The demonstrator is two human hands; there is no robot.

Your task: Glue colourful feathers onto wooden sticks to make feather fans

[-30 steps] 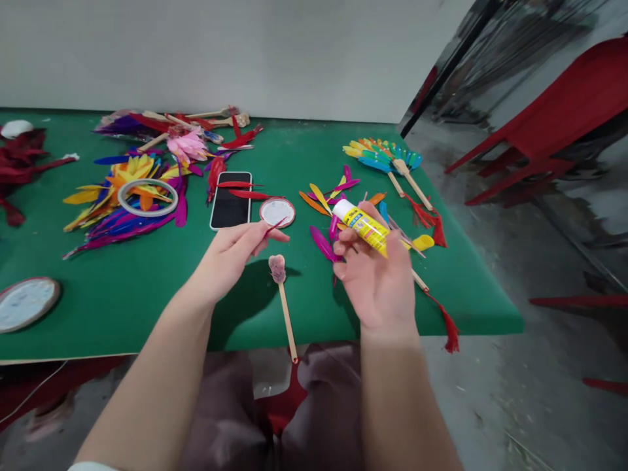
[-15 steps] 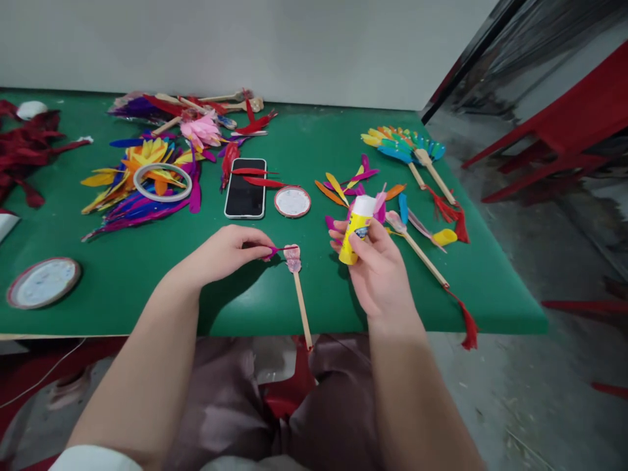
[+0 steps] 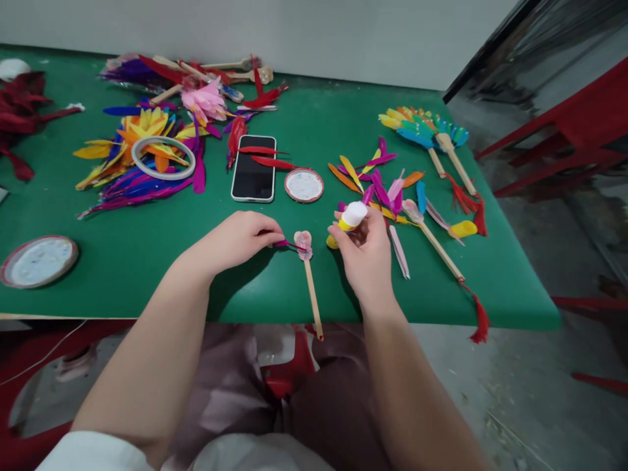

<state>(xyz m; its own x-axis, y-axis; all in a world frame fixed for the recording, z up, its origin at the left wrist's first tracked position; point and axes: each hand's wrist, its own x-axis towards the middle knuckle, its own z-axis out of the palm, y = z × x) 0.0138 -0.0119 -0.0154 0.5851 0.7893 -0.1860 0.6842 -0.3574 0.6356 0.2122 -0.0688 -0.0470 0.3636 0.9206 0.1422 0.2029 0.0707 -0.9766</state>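
My left hand [image 3: 240, 242] pinches a magenta feather [image 3: 290, 244], its thin quill reaching over the pinkish, glue-smeared head of a wooden fan handle [image 3: 303, 247]. That handle lies on the green table with its lower end past the front edge. In my right hand [image 3: 367, 255] is a yellow glue stick [image 3: 347, 224] with a white end, tilted up and to the right. Just beyond this hand lie loose magenta feathers [image 3: 381, 188] and orange and yellow ones. A pale pink feather [image 3: 400, 252] rests to its right.
A phone [image 3: 254, 173] and a round lid [image 3: 304, 185] sit mid-table. Feather heaps with a tape ring [image 3: 163, 158] lie left, near another lid [image 3: 39, 261]. At right are finished feather fans [image 3: 432, 137] and a tasselled handle [image 3: 436, 248]. Red chairs [image 3: 583, 124] stand beyond.
The view has shifted slightly. My right hand has lowered the glue stick and tipped its white end more toward the camera. My left hand still holds the feather at the handle's head.
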